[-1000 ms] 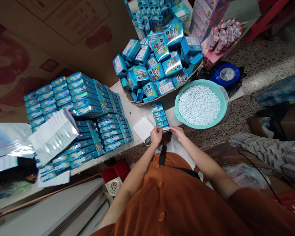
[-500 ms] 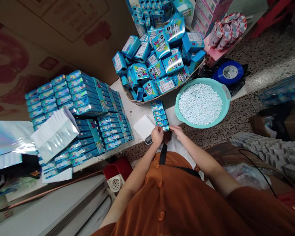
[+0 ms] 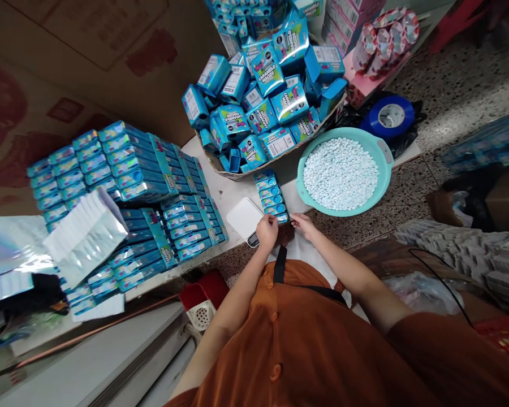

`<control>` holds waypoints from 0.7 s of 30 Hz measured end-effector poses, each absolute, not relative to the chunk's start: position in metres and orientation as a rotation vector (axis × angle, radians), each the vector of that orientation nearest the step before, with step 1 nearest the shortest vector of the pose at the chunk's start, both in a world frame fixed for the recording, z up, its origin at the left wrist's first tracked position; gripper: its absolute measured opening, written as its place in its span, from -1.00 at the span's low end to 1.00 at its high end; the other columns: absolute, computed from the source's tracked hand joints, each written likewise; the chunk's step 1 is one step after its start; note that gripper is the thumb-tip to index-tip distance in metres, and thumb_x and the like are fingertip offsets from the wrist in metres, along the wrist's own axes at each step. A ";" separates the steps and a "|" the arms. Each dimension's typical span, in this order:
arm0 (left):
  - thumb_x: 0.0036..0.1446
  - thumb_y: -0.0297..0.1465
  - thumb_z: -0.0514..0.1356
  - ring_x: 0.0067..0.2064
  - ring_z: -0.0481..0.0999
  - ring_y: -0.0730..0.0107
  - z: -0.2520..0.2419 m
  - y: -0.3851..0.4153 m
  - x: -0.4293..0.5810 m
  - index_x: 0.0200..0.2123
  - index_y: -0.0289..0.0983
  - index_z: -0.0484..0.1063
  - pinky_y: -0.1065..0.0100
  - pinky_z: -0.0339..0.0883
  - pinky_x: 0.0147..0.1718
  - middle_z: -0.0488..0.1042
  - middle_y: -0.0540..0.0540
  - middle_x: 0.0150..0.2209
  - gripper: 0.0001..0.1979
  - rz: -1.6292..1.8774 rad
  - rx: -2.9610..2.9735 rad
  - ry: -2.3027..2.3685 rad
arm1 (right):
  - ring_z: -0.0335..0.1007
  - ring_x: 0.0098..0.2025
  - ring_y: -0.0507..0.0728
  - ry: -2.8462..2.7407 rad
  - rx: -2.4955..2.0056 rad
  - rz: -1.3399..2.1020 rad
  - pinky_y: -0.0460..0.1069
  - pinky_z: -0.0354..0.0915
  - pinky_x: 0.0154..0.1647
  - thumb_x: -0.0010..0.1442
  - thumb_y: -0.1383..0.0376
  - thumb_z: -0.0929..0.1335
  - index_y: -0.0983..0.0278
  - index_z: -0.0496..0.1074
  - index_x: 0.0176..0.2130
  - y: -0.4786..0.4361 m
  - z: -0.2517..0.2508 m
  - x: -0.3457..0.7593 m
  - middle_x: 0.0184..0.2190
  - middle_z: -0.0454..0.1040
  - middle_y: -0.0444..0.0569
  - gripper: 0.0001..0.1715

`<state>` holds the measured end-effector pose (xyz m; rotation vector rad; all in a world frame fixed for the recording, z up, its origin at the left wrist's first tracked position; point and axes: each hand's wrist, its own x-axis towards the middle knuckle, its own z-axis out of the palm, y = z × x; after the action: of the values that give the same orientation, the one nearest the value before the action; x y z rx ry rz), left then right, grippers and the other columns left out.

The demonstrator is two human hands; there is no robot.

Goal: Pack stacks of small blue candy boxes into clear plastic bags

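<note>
Two hands [image 3: 267, 230] [image 3: 304, 225] flank one blue box [image 3: 282, 217] (their grip I cannot tell) beside one white scale [image 3: 242, 218].

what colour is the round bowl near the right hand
The bowl is pale turquoise, best seen in the head view.

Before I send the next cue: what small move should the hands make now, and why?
I'd probably have the right hand press lightly along the nearest blue box, the left hand steadying it. The hands are at its opposite ends, and its shiny top shows too small to tell whether it lies flat.
</note>
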<state>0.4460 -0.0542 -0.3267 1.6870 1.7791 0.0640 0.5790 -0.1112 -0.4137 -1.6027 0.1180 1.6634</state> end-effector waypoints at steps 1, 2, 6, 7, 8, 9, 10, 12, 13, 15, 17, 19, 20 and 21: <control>0.12 -0.40 0.11 -0.31 0.50 0.34 -0.326 -0.054 0.447 -0.36 -0.20 0.40 0.39 0.26 -0.27 0.53 -0.03 -0.39 -0.93 0.042 1.687 1.797 | 0.32 -0.49 -0.07 0.108 -1.587 1.678 -0.15 0.22 -0.41 -0.08 0.17 0.50 0.24 0.47 -0.41 -0.111 -0.414 0.576 -0.46 0.49 -0.19 -0.76; 0.12 -0.39 0.12 -0.30 0.51 0.33 -0.325 -0.055 0.448 -0.36 -0.19 0.39 0.38 0.26 -0.26 0.53 -0.02 -0.38 -0.94 0.019 1.686 1.815 | 0.31 -0.51 -0.07 0.098 -1.577 1.691 -0.15 0.20 -0.44 -0.12 0.16 0.51 0.24 0.47 -0.42 -0.111 -0.414 0.575 -0.47 0.49 -0.20 -0.74; 0.11 -0.28 0.16 -0.22 0.51 0.24 -0.326 -0.055 0.444 -0.31 -0.19 0.36 0.33 0.25 -0.25 0.52 -0.09 -0.27 -0.88 -0.066 1.662 1.906 | 0.27 -0.53 -0.08 0.083 -1.580 1.703 -0.16 0.15 -0.48 -0.19 0.14 0.53 0.23 0.48 -0.43 -0.115 -0.416 0.574 -0.48 0.48 -0.21 -0.68; 0.08 -0.23 0.19 -0.19 0.50 0.20 -0.328 -0.055 0.441 -0.28 -0.20 0.34 0.31 0.25 -0.25 0.50 -0.13 -0.22 -0.81 -0.086 1.646 1.934 | 0.27 -0.53 -0.08 0.084 -1.586 1.701 -0.17 0.15 -0.49 -0.19 0.13 0.53 0.23 0.48 -0.43 -0.116 -0.416 0.575 -0.48 0.48 -0.21 -0.68; 0.06 -0.17 0.21 -0.18 0.50 0.16 -0.330 -0.054 0.438 -0.25 -0.20 0.32 0.29 0.25 -0.25 0.49 -0.17 -0.20 -0.73 -0.107 1.625 1.961 | 0.27 -0.53 -0.08 0.086 -1.594 1.698 -0.17 0.15 -0.50 -0.19 0.13 0.53 0.23 0.48 -0.43 -0.116 -0.416 0.576 -0.49 0.48 -0.20 -0.68; 0.03 -0.12 0.23 -0.17 0.50 0.12 -0.332 -0.053 0.435 -0.22 -0.21 0.30 0.28 0.25 -0.27 0.48 -0.19 -0.20 -0.65 -0.127 1.598 1.982 | 0.27 -0.53 -0.08 0.088 -1.604 1.696 -0.17 0.16 -0.50 -0.18 0.13 0.52 0.24 0.49 -0.43 -0.116 -0.415 0.578 -0.49 0.48 -0.19 -0.69; 0.01 -0.09 0.24 -0.19 0.50 0.10 -0.335 -0.053 0.433 -0.20 -0.21 0.28 0.27 0.25 -0.29 0.49 -0.18 -0.24 -0.60 -0.147 1.568 1.994 | 0.28 -0.54 -0.08 0.087 -1.616 1.695 -0.16 0.16 -0.51 -0.18 0.14 0.52 0.25 0.49 -0.44 -0.117 -0.414 0.579 -0.50 0.48 -0.18 -0.69; 0.03 -0.08 0.22 -0.26 0.51 0.11 -0.337 -0.055 0.429 -0.18 -0.20 0.26 0.28 0.25 -0.33 0.48 -0.12 -0.37 -0.60 -0.166 1.512 1.988 | 0.29 -0.55 -0.06 0.077 -1.646 1.690 -0.16 0.18 -0.52 -0.18 0.14 0.52 0.26 0.48 -0.45 -0.116 -0.410 0.579 -0.52 0.48 -0.15 -0.70; 0.07 -0.10 0.20 -0.29 0.51 0.13 -0.336 -0.057 0.428 -0.17 -0.20 0.26 0.29 0.24 -0.35 0.47 -0.09 -0.42 -0.63 -0.158 1.495 1.973 | 0.29 -0.55 -0.06 0.066 -1.663 1.684 -0.15 0.18 -0.53 -0.19 0.14 0.52 0.26 0.48 -0.46 -0.116 -0.406 0.579 -0.53 0.48 -0.13 -0.70; 0.13 -0.18 0.16 -0.35 0.50 0.19 -0.330 -0.061 0.426 -0.18 -0.20 0.28 0.31 0.24 -0.38 0.46 -0.05 -0.47 -0.73 -0.097 1.497 1.914 | 0.28 -0.57 -0.04 0.034 -1.699 1.660 -0.14 0.18 -0.55 -0.20 0.11 0.51 0.28 0.47 -0.46 -0.116 -0.398 0.578 -0.56 0.48 -0.12 -0.67; 0.14 -0.25 0.16 -0.38 0.49 0.27 -0.316 -0.063 0.421 -0.19 -0.20 0.31 0.34 0.26 -0.37 0.46 -0.02 -0.48 -0.80 0.013 1.551 1.820 | 0.27 -0.59 -0.04 -0.008 -1.731 1.613 -0.13 0.18 -0.56 -0.23 0.06 0.50 0.29 0.44 -0.47 -0.115 -0.390 0.578 -0.58 0.47 -0.12 -0.61; 0.12 -0.27 0.19 -0.32 0.49 0.32 -0.296 -0.061 0.410 -0.19 -0.18 0.35 0.35 0.29 -0.29 0.48 -0.01 -0.43 -0.81 0.139 1.630 1.724 | 0.27 -0.59 -0.03 -0.052 -1.758 1.556 -0.11 0.19 -0.56 -0.29 0.01 0.50 0.30 0.43 -0.47 -0.113 -0.383 0.580 -0.58 0.46 -0.12 -0.53; 0.12 -0.27 0.19 -0.26 0.49 0.33 -0.283 -0.058 0.400 -0.18 -0.17 0.36 0.34 0.30 -0.22 0.49 -0.03 -0.38 -0.81 0.208 1.679 1.682 | 0.28 -0.58 -0.02 -0.074 -1.767 1.527 -0.10 0.20 -0.55 -0.32 -0.02 0.49 0.30 0.43 -0.47 -0.112 -0.380 0.581 -0.58 0.47 -0.11 -0.49; 0.13 -0.27 0.18 -0.20 0.47 0.32 -0.269 -0.054 0.387 -0.17 -0.18 0.37 0.33 0.30 -0.16 0.50 -0.05 -0.33 -0.80 0.284 1.740 1.649 | 0.28 -0.57 -0.01 -0.095 -1.774 1.496 -0.09 0.21 -0.54 -0.35 -0.05 0.49 0.31 0.43 -0.47 -0.111 -0.376 0.583 -0.57 0.47 -0.10 -0.45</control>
<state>0.3868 -0.0544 -0.2691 1.7402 1.6490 0.2836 0.5826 -0.1115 -0.3759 -1.7745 -0.0955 1.4958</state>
